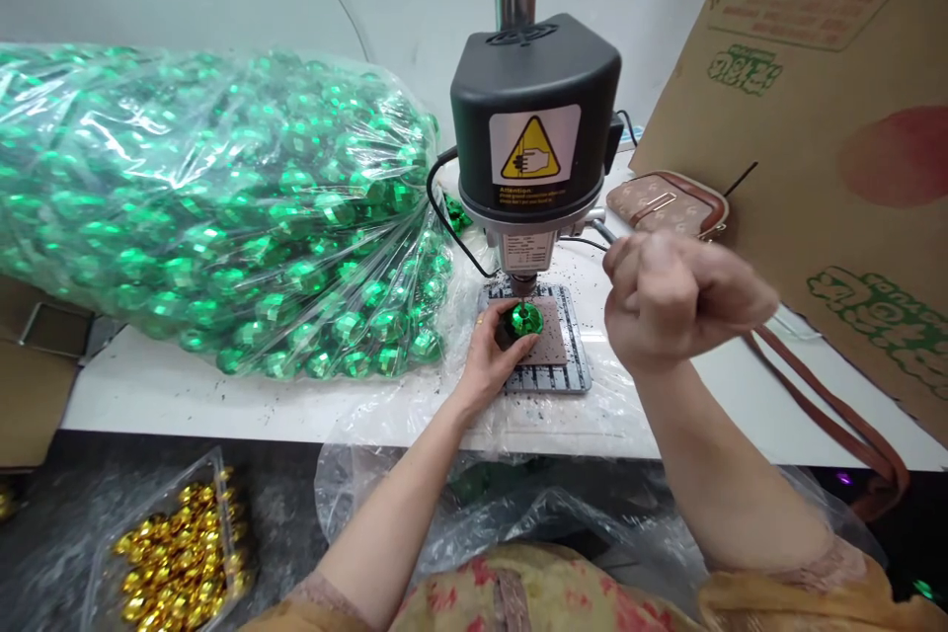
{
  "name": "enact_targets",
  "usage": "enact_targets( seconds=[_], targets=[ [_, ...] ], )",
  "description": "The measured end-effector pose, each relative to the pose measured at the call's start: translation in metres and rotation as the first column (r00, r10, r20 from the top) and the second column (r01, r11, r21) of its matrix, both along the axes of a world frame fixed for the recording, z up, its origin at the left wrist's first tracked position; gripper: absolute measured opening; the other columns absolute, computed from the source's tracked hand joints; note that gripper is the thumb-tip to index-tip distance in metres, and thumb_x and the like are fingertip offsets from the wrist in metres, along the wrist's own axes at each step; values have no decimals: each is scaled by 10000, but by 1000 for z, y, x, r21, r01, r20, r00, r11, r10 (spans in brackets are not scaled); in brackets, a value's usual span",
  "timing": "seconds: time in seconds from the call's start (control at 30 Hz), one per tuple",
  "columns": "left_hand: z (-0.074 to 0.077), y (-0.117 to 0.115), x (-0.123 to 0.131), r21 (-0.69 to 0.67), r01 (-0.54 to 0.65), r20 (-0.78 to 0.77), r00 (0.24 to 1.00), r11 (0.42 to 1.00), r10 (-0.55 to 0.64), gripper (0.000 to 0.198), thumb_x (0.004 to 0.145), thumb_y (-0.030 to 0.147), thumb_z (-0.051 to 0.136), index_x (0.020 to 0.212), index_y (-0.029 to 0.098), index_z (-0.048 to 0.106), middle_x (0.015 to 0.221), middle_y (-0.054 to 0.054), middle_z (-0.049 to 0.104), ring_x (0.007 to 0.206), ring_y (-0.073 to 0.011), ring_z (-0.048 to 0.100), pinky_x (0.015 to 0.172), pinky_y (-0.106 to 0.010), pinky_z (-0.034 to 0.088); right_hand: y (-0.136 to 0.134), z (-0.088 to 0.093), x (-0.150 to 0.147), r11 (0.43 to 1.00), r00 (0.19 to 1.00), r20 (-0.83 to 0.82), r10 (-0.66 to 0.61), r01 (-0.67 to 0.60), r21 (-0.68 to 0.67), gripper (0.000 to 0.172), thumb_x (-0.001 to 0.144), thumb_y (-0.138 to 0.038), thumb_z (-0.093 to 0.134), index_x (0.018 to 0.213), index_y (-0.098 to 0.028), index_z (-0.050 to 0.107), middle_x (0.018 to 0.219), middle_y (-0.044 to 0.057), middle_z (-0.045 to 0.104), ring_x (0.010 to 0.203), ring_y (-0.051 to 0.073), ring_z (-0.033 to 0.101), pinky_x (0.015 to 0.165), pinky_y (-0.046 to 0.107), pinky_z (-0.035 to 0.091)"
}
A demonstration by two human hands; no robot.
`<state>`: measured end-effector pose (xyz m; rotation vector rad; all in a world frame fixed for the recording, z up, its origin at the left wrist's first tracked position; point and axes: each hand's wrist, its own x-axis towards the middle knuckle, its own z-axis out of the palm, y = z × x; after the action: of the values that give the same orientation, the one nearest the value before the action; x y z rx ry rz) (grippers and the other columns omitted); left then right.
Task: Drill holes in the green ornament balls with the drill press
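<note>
Head-worn, single view. Looking forward and down from 6 o'clock side of tabletop (244, 407), close in, drill press (537, 128) at 12.

Along the left of the white table (244, 407), a bulging clear bag of green faceted balls (252, 227) is sprawling, while a drill press (534, 128) is standing nearer the middle on its slotted base (582, 380). Dark specks (574, 274) are littering the surface, and a brown patterned purse (659, 202) is lying right of the press.
</note>
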<state>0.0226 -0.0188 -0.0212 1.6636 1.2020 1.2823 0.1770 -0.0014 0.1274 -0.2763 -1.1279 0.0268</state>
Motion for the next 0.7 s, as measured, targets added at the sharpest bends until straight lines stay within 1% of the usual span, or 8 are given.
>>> enact_targets(
  seconds=[0.17,0.23,0.3,0.33,0.4,0.5,0.57,0.7],
  targets=[
    [11,-6,4,85,-95,-32,995,992,98,416,866,350,772,1228,218,613,1194,-95,687,1113,-248,665,989,-407,535,5,44,-1,979,997,-49,60,-69,-192,440,880,-154,618,583,-250,309,454,-95,316,388,66,290,416,266,262],
    [15,-22,4,201,-183,-65,978,962,199,384,868,328,766,1201,219,609,1139,-85,691,1050,-230,684,925,-383,561,7,51,-1,973,997,-50,65,-75,-220,410,908,-151,593,617,-273,331,476,-96,335,388,77,300,425,274,286],
    [17,-47,-1,381,-193,-113,961,904,253,428,852,313,781,1222,228,584,1113,-82,686,1040,-232,690,880,-373,579,7,53,-1,977,994,-54,98,-106,-184,392,915,-117,579,642,-282,351,489,-96,343,381,86,304,435,287,287],
    [16,-61,-4,477,-145,-153,958,867,244,469,842,315,789,1247,231,567,1121,-90,684,1044,-237,692,859,-371,587,7,52,-1,978,992,-53,114,-122,-167,391,915,-102,578,648,-282,357,491,-97,344,379,88,304,440,290,284],
    [9,-92,-12,627,55,-298,939,777,174,512,842,332,784,1281,222,545,1158,-126,681,1019,-240,698,793,-353,598,6,50,-1,976,989,-55,138,-145,-160,397,916,-83,581,652,-279,359,491,-97,351,380,87,301,450,291,273],
    [-5,-127,-24,660,388,-589,798,643,124,373,887,285,710,1225,187,587,1147,-173,692,892,-217,686,698,-323,577,6,49,-1,971,985,-67,161,-170,-165,407,922,-69,576,646,-271,356,485,-99,353,384,77,298,452,284,266],
    [-12,-138,-30,598,497,-699,707,628,106,304,912,229,650,1210,189,601,1145,-170,700,906,-213,674,751,-340,578,6,49,-1,970,984,-78,162,-173,-171,411,930,-112,601,633,-257,356,484,-101,361,391,61,301,451,267,270],
    [-13,-142,-36,520,572,-748,663,635,16,290,960,304,597,1226,188,595,1167,-154,702,982,-224,668,859,-369,574,6,48,-2,971,989,-76,127,-140,-194,469,915,-338,674,611,-224,336,476,-108,335,407,30,298,454,233,265]
  ],
)
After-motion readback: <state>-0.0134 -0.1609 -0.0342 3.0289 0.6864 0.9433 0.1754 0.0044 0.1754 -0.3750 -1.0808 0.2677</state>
